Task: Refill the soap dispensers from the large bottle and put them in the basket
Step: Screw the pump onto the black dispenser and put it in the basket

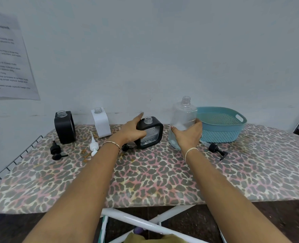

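I count three soap dispensers, all with open necks. A black one and a white one stand at the back left of the leopard-print ironing board. The third, a black-framed clear dispenser, is mid-board in the left hand. That grip is wrapped round its left edge, thumb on the front and forefinger stretched toward the neck.

There is one large clear bottle, uncapped and leaning slightly left. The right hand has its grip curled round the lower body. One teal basket sits just behind and to the right of it.

I make out four loose pumps. A black one lies by the black dispenser and a white one below the white dispenser. Another black pump is half hidden behind the left wrist, and a fourth lies in front of the basket.

The right hand covers the bottle's lower part, so I cannot tell whether its base rests on the board, nor how much liquid it holds. A sheet of paper on the wall is cut off at the left, its print too blurred to read. A wire rack edges the board's left end.
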